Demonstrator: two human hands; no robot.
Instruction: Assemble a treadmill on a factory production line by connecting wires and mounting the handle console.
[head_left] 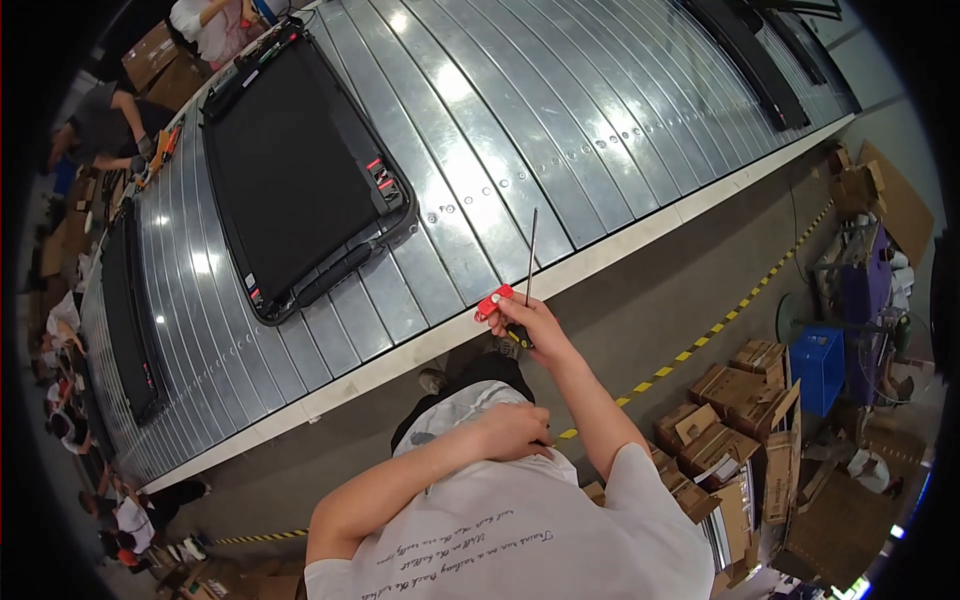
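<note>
Right hand (528, 325) raised at conveyor edge, fingers wrapped round screwdriver (527, 285) with small red piece (493, 302) pinched at fingertips. Screwdriver shaft runs straight up from fingers, long axis pointing across metal conveyor (480, 180). Left hand (515, 430) curled shut against white shirt (520, 540) (holding anything? cannot tell), well below. Black flat panel (295, 170) up-left of fingers, out of reach. Cardboard boxes (740, 420) lower right, flaps open, contents unclear.

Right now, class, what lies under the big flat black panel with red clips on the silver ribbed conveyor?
The black panel lies flat on the silver ribbed metal conveyor, whose slats show all around it. What sits directly beneath the panel is covered and cannot be seen.
</note>
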